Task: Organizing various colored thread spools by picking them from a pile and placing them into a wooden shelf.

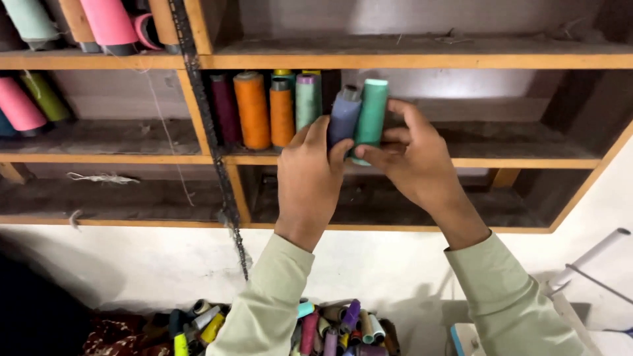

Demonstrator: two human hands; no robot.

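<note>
Fingers of your left hand (308, 177) wrap the purple thread cone (343, 117) | your right hand (414, 158) fingers pinch the green thread cone (371, 112) | both cones touch, at the wooden shelf (527, 162) edge.

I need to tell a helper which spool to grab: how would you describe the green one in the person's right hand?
Find the wooden shelf unit on the wall, middle row, where upright spools stand. Just right of that row, two hands hold a pair of spools side by side. The right hand grips the teal-green spool, the taller one, next to the blue-purple spool in the left hand.
</note>
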